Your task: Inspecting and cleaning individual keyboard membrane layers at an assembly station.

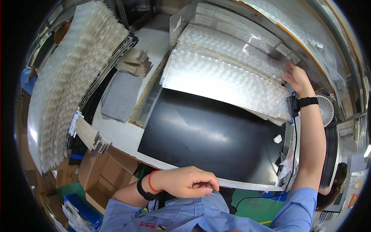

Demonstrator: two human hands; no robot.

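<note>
Sheets (224, 77) (translucent, dotted) lie just left of the right hand (296, 78).

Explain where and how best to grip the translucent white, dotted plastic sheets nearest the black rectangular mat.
Probably pinch the translucent white, dotted plastic sheets at the near right corner, coming from the right with the right hand: the thin, layered edges fan apart there beside the black rectangular mat, likely making them easier to catch.
</note>
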